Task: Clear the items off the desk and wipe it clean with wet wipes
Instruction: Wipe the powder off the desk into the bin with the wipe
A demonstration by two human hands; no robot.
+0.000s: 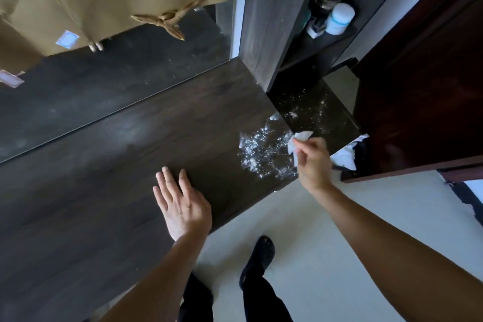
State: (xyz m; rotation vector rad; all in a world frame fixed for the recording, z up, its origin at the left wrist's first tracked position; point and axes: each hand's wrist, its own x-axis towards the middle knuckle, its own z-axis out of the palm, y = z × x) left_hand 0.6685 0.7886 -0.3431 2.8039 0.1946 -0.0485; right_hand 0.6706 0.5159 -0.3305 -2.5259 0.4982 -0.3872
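Left of my right hand (313, 162), pinching the wipe (303, 136), the desk top (117, 165) runs open as far as my left hand (183, 206), flat on the wood. Beyond the grip a shelf panel (264, 21) rises; right of it a door (418, 99) stands close, crumpled paper (345, 157) just beside.

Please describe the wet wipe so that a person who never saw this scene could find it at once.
Start at the dark wooden desk and follow it to its right end, where a glistening speckled patch lies. Just right of that patch, the right hand pinches a small white wipe. Unlike the crumpled white paper further right, it is held between fingertips.
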